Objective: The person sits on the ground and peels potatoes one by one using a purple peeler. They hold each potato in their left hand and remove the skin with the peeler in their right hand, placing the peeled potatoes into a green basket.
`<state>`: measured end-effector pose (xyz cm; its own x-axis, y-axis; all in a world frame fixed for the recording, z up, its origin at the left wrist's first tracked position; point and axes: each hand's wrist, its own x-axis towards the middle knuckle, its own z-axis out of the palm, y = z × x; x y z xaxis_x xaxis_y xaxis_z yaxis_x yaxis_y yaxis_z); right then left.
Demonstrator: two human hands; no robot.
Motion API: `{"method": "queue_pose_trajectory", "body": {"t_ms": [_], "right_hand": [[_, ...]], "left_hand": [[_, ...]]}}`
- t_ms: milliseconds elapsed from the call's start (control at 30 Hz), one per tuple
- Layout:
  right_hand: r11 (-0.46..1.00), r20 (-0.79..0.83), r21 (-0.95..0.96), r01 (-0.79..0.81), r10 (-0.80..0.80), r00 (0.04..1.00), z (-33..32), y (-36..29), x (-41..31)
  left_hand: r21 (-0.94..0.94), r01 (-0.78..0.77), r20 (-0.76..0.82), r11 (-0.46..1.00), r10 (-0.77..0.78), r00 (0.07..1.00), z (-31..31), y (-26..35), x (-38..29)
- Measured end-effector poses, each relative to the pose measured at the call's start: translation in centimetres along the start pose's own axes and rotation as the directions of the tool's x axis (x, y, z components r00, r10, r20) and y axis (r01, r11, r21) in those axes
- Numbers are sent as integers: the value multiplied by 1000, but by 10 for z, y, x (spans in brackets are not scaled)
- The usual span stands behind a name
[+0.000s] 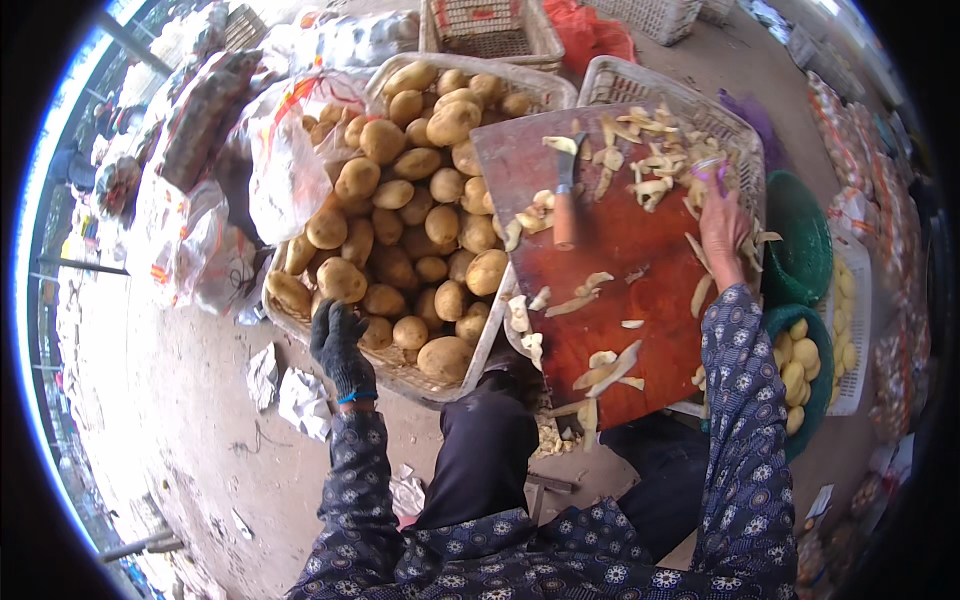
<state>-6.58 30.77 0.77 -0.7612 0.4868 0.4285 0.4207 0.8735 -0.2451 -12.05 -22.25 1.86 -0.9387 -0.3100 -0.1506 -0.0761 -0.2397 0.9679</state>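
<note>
My left hand, in a dark knit glove, is at the near left rim of a plastic crate full of unpeeled potatoes. Its fingertips are beside a large potato, and I cannot tell whether they touch it. My bare right hand is closed around a small purple-and-white object, mostly hidden by the fingers, at the far right of a reddish board. Peelings are heaped around that hand. A knife with an orange-brown handle lies on the board, a pale peeling over its tip.
The board rests over another crate. Peeled potatoes fill a green basket at right, beside another green basket and a white crate. Filled sacks stand left and right. Crumpled paper and scraps litter the floor.
</note>
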Motion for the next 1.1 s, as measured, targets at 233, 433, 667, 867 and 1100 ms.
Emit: {"method": "queue_pose_trajectory", "body": {"t_ms": [233,433,667,867,1100], "right_hand": [[924,-140,311,221,-186,973,-55,-87,-49],[877,-16,475,72,-73,997,-119,-127,-153],[754,228,598,-270,163,960,-135,-132,-235],[724,165,664,-189,106,981,-141,-136,-231],[228,535,783,-579,230,813,-146,-158,-238]], "left_hand": [[515,-147,595,844,-229,770,3,-36,36],[524,-822,703,224,-658,269,45,-48,26],[345,-922,750,175,-642,158,46,-63,-11],[617,-556,785,556,-483,389,32,-75,12],[-51,380,684,924,-245,687,35,-15,-24]]}}
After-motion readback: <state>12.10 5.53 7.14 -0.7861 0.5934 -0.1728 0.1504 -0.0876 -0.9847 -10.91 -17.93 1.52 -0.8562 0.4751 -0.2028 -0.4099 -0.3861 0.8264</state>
